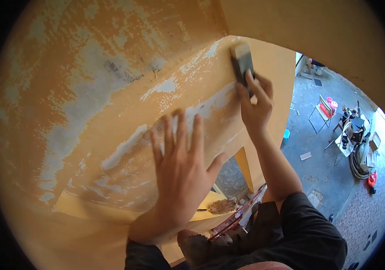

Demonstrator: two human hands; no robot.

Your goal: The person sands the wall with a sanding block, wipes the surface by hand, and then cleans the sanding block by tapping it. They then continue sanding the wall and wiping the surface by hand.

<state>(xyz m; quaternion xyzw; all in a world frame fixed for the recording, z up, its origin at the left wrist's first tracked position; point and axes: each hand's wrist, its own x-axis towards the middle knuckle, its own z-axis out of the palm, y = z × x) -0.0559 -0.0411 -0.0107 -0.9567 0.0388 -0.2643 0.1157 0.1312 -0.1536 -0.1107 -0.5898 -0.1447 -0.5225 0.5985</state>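
My right hand (258,104) grips a dark sanding block (242,62) with a pale end, close against the orange surface (129,112) near its upper edge. White and grey filler patches (167,85) and scraped streaks cover much of that surface. Lower and to the left, my left hand (181,164) is spread flat over the same surface, fingers pointing up and holding nothing. A pale filled strip (210,104) runs just above its fingertips toward the block.
Below me a bristly brush (221,206) lies on a ledge beside a red ladder (235,220). Far down on the grey floor (311,173) stand a folding chair (323,110) with pink items and a cluttered small table (346,139). A coiled hose (358,167) lies near it.
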